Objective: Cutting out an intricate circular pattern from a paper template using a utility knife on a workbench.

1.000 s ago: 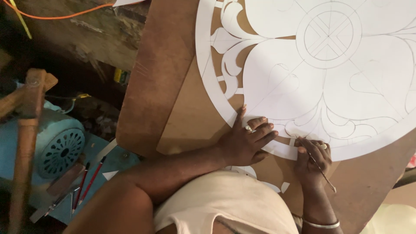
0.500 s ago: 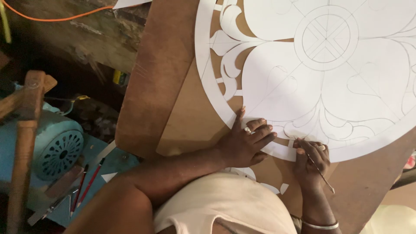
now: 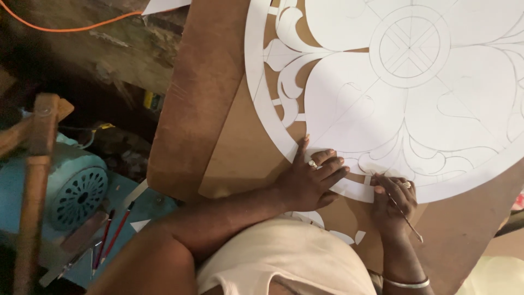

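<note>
White paper stencil (image 3: 415, 104), right hand (image 3: 394, 199) gripping thin knife (image 3: 405, 217) (tip toward stencil).

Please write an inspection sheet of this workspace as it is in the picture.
Surface: brown board, tilted, with a lighter board on it.
Job's things: round white paper design with pencil lines, left part cut open; thin cutting tool.
Clutter: white paper scraps near the body; red pencils on a blue sheet.
Hands: left hand flat on the paper rim, ring on one finger; right hand with fingers closed on the tool, bangle on the wrist.
Cables: orange cable at top left.
Surroundings: blue motor, wooden handle.
</note>
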